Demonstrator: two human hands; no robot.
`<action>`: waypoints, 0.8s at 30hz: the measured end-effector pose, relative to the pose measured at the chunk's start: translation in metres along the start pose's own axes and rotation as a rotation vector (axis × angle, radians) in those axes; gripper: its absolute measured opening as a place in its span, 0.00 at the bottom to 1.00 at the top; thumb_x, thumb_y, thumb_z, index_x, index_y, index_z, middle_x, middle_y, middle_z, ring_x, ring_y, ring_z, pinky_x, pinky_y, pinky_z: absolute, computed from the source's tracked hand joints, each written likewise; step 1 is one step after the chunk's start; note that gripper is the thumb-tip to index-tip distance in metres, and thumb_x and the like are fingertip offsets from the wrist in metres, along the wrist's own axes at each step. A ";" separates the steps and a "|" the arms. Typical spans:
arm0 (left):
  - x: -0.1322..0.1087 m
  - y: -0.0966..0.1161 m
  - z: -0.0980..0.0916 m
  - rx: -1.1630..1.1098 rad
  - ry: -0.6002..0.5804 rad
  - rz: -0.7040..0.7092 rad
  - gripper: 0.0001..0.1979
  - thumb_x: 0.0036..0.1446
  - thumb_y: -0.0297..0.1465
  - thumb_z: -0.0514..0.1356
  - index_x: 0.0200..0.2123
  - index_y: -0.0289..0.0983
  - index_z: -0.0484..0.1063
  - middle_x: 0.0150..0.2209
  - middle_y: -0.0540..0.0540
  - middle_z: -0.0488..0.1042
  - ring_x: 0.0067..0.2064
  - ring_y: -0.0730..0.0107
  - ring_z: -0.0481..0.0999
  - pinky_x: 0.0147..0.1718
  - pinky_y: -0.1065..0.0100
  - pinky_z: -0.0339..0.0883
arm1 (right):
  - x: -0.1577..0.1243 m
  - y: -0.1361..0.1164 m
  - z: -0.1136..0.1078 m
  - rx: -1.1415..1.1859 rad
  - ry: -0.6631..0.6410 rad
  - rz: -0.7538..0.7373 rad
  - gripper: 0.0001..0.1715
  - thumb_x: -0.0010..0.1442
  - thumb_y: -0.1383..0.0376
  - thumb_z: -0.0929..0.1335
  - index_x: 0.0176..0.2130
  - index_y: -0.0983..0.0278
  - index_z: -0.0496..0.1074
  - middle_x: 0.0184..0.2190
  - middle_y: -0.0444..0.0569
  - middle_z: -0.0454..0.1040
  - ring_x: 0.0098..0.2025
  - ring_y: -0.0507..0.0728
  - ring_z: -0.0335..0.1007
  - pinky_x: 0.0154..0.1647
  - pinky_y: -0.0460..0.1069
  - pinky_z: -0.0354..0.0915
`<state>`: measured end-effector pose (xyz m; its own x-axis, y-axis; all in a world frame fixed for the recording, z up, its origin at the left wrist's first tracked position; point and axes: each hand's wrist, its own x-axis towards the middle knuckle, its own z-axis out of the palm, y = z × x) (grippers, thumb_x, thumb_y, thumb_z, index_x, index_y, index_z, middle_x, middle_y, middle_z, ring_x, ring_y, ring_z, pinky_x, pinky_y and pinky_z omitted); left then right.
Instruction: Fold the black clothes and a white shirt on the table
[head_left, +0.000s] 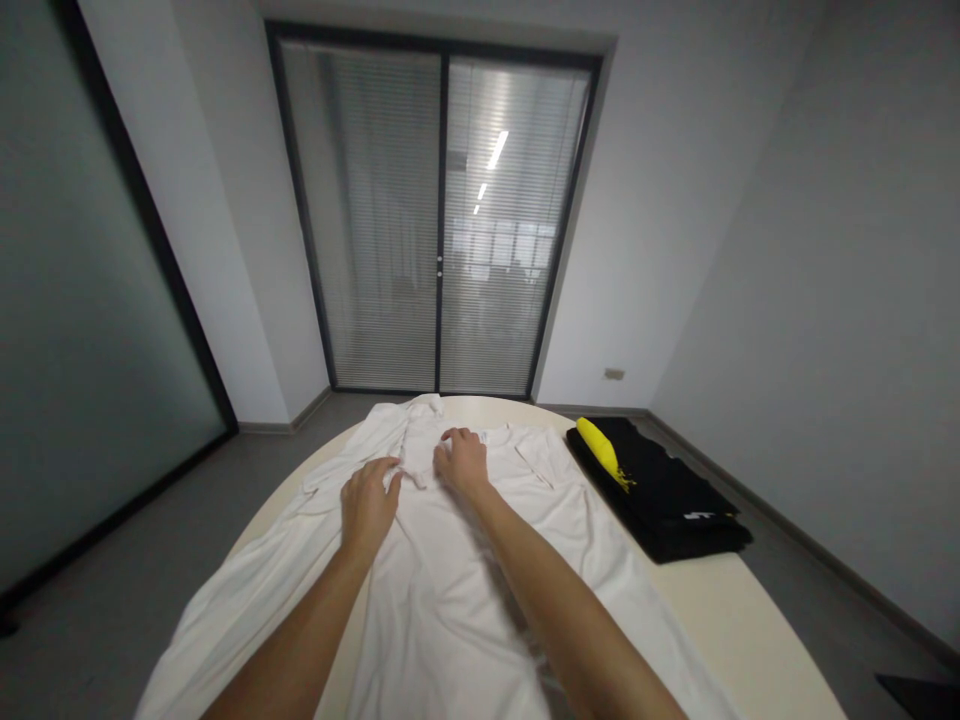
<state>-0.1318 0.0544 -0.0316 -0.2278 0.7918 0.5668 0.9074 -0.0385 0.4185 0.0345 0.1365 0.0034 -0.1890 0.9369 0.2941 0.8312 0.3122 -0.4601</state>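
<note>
A white T-shirt (450, 590) is spread over the table, wrinkled, with its collar end toward the far side. My left hand (367, 503) is at the shirt's left sleeve, its thumb and fingers closed on the cloth by the sleeve edge. Near the collar, my right hand (463, 462) has its curled fingers and thumb on the fabric; the fingertips are partly hidden. More white cloth (247, 590) lies along the left side, seemingly another garment, with a strip of table between it and the shirt near me.
The round cream table (739, 625) holds a stack of folded black clothes (660, 475) at the right, with a rolled yellow cloth (598, 446) with fringed ends on top. Beyond stand a glass door with blinds (375, 220) and pale walls. A dark object (919, 695) is low at right.
</note>
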 end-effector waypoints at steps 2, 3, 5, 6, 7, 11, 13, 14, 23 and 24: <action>0.001 0.000 0.000 -0.009 0.001 -0.020 0.10 0.63 0.32 0.56 0.45 0.40 0.74 0.47 0.43 0.79 0.47 0.55 0.77 0.49 0.60 0.66 | -0.011 -0.009 0.001 -0.037 0.041 -0.166 0.16 0.64 0.54 0.64 0.47 0.60 0.72 0.52 0.53 0.72 0.56 0.62 0.62 0.56 0.55 0.53; 0.002 -0.001 0.000 -0.015 0.004 -0.036 0.09 0.63 0.31 0.56 0.44 0.40 0.74 0.47 0.43 0.79 0.47 0.56 0.77 0.49 0.60 0.66 | -0.017 -0.012 0.001 -0.053 0.033 -0.251 0.17 0.64 0.52 0.65 0.45 0.60 0.73 0.50 0.52 0.72 0.55 0.62 0.62 0.56 0.55 0.53; 0.003 -0.002 0.001 -0.026 0.013 -0.067 0.09 0.63 0.31 0.55 0.43 0.40 0.74 0.46 0.44 0.79 0.46 0.56 0.78 0.48 0.60 0.67 | -0.027 -0.018 0.002 -0.089 -0.013 -0.398 0.19 0.61 0.51 0.67 0.46 0.60 0.73 0.48 0.51 0.73 0.54 0.61 0.62 0.57 0.56 0.52; 0.004 -0.004 0.001 -0.031 0.019 -0.078 0.09 0.63 0.31 0.54 0.42 0.40 0.73 0.45 0.44 0.79 0.46 0.56 0.78 0.47 0.61 0.67 | -0.031 -0.020 0.002 -0.118 -0.031 -0.460 0.18 0.61 0.53 0.68 0.47 0.60 0.72 0.47 0.51 0.73 0.53 0.61 0.62 0.57 0.57 0.51; 0.004 -0.005 0.002 -0.037 0.026 -0.085 0.09 0.64 0.31 0.54 0.42 0.40 0.73 0.45 0.44 0.79 0.46 0.57 0.78 0.47 0.61 0.68 | -0.034 -0.022 0.002 -0.150 -0.041 -0.507 0.17 0.61 0.55 0.68 0.48 0.60 0.72 0.47 0.51 0.74 0.52 0.61 0.62 0.57 0.57 0.52; 0.005 -0.010 0.005 -0.062 0.053 -0.102 0.09 0.65 0.31 0.52 0.42 0.40 0.72 0.44 0.44 0.79 0.45 0.59 0.78 0.46 0.63 0.69 | -0.039 -0.025 0.004 -0.233 -0.031 -0.550 0.14 0.65 0.66 0.63 0.49 0.60 0.71 0.45 0.51 0.75 0.50 0.60 0.65 0.55 0.56 0.54; 0.005 -0.010 0.006 -0.065 0.059 -0.096 0.09 0.64 0.31 0.51 0.42 0.39 0.72 0.43 0.43 0.78 0.45 0.59 0.78 0.46 0.63 0.69 | -0.039 -0.024 0.005 -0.239 -0.068 -0.521 0.15 0.66 0.66 0.62 0.50 0.60 0.71 0.46 0.52 0.74 0.50 0.60 0.66 0.54 0.56 0.56; 0.004 -0.010 0.006 -0.063 0.061 -0.091 0.09 0.64 0.31 0.52 0.42 0.39 0.72 0.43 0.43 0.78 0.45 0.59 0.78 0.46 0.63 0.69 | -0.040 -0.023 0.005 -0.232 -0.102 -0.515 0.16 0.66 0.66 0.62 0.51 0.60 0.72 0.47 0.52 0.74 0.50 0.60 0.66 0.53 0.55 0.57; -0.002 0.015 -0.013 0.160 0.067 -0.059 0.13 0.63 0.38 0.56 0.46 0.38 0.74 0.45 0.41 0.75 0.47 0.51 0.73 0.44 0.57 0.63 | -0.071 -0.002 -0.018 -0.100 -0.359 -0.462 0.38 0.68 0.46 0.58 0.69 0.61 0.53 0.69 0.57 0.54 0.70 0.71 0.46 0.67 0.67 0.44; -0.003 0.017 -0.015 0.192 0.047 -0.046 0.14 0.64 0.39 0.56 0.47 0.38 0.73 0.44 0.41 0.75 0.46 0.52 0.73 0.43 0.58 0.63 | -0.075 0.001 -0.020 -0.102 -0.396 -0.446 0.40 0.68 0.44 0.56 0.70 0.60 0.52 0.70 0.57 0.51 0.71 0.72 0.43 0.67 0.69 0.42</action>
<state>-0.1206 0.0427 -0.0154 -0.2822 0.7608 0.5845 0.9454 0.1172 0.3041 0.0599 0.0636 -0.0022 -0.6952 0.7123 0.0967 0.6689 0.6902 -0.2760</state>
